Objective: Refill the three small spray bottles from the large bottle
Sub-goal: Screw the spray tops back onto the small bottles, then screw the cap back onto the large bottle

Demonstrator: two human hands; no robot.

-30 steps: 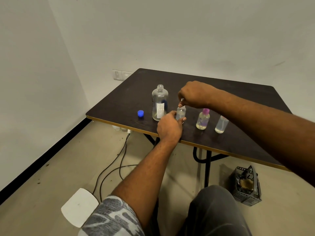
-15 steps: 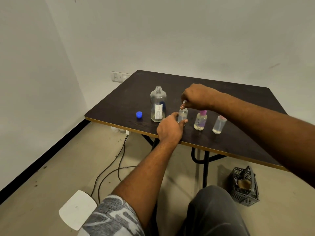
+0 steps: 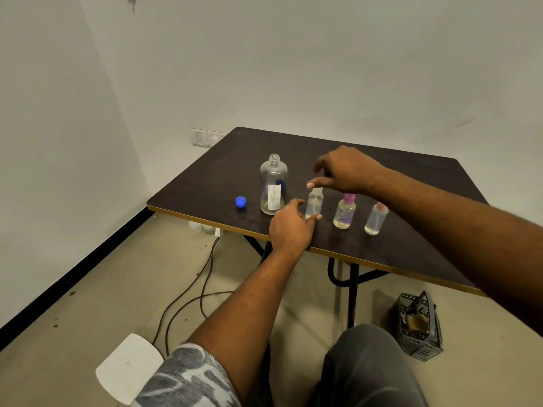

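Observation:
The large clear bottle (image 3: 273, 186) stands uncapped near the dark table's (image 3: 382, 254) front left, with a little liquid at its bottom. Its blue cap (image 3: 240, 202) lies to its left. Three small spray bottles stand in a row to its right. My left hand (image 3: 291, 227) holds the base of the first, a white-topped small bottle (image 3: 314, 203). My right hand (image 3: 343, 171) hovers just above that bottle's top with spread fingers, holding nothing. Further right are the purple-topped bottle (image 3: 345, 212) and the pink-topped bottle (image 3: 376, 218), each partly filled.
A dark plastic basket (image 3: 417, 327) sits on the floor under the table's right side. Black cables (image 3: 188, 292) run across the floor from a wall socket (image 3: 205, 138). A white flat object (image 3: 129, 367) lies by my left arm. Walls close in on the left and back.
My right hand, which pinched the white-topped bottle's top, has let go and lifted with its fingers spread. My left hand stays at that bottle's base.

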